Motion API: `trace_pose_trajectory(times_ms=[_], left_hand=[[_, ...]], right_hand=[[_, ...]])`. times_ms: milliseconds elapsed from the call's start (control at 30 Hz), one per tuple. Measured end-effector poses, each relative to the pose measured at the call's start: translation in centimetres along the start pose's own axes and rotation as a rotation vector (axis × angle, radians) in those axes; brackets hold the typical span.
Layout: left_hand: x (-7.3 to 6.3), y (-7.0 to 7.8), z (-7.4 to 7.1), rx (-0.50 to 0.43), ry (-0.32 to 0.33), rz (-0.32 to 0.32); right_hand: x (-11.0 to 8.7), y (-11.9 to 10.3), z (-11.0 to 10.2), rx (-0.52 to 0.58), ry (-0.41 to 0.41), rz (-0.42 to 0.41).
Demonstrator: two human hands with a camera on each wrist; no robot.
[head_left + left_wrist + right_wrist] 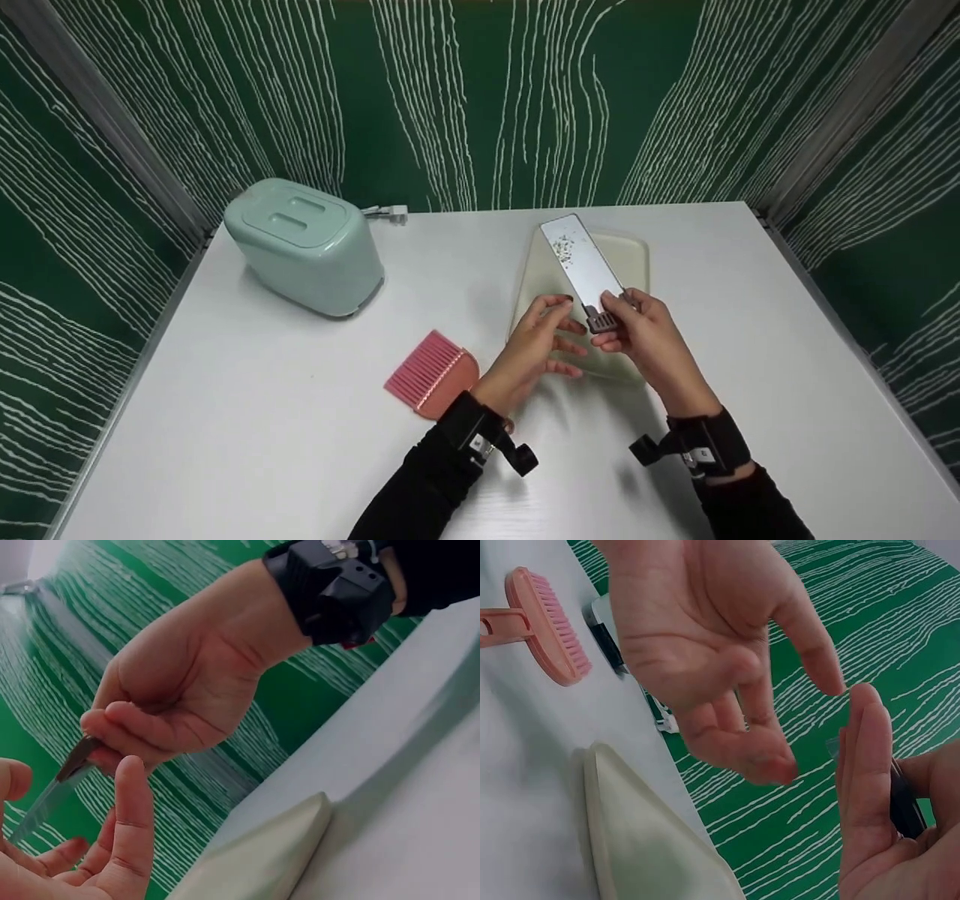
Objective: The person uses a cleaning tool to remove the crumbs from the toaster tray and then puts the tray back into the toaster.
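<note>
My right hand (pixel 649 330) grips the dark slotted end of a flat silvery crumb tray (pixel 589 270), thumb on top. Small pale crumbs (pixel 564 250) lie scattered near the tray's far end. Just left of that slotted end is my left hand (pixel 541 337), fingers spread and slightly bent, holding nothing. Below both hands, a cream board (pixel 626 259) with a raised edge lies on the table. In the left wrist view, the right hand (pixel 180 682) pinches the dark end, with the left fingers (pixel 131 825) nearby. The right wrist view shows the left hand (pixel 705 652) with its palm visible.
To the left of the left wrist, a pink brush (pixel 435 375) lies on the white table (pixel 247 420). A mint-green toaster (pixel 307 240) with a closed lid stands at the back left, its white plug (pixel 397 214) beside it. Green patterned walls (pixel 480 105) enclose the table.
</note>
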State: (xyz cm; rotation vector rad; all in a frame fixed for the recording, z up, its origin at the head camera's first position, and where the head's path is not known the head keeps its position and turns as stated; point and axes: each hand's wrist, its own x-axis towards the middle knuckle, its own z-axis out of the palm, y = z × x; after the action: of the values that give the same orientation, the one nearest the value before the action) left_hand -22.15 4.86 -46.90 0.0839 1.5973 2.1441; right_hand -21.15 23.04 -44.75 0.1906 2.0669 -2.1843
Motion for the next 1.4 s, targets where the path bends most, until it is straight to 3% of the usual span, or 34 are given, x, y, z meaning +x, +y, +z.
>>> trace_pose_trajectory(times_ms=[333, 700, 1000, 1267, 1400], left_hand=[[-0.1, -0.1, 1.2, 0.080, -0.014, 0.011], [-0.4, -0.2, 1.6, 0.150, 0.003, 0.046], [0.0, -0.2, 1.1, 0.075, -0.039, 0.093], [-0.2, 0.3, 0.3, 0.244, 0.104, 0.112], [-0.2, 0.4, -0.2, 0.228, 0.094, 0.105]], right_hand=[[0.0, 1.1, 1.4, -0.012, -0.005, -0.027], [-0.5, 1.3, 2.9, -0.107, -0.025, -0.025], [-0.9, 1.1, 3.5, -0.163, -0.045, -0.050], [-1.0, 1.5, 3.6, -0.191, -0.167, -0.009], [-1.2, 1.5, 3.5, -0.196, -0.202, 0.022]])
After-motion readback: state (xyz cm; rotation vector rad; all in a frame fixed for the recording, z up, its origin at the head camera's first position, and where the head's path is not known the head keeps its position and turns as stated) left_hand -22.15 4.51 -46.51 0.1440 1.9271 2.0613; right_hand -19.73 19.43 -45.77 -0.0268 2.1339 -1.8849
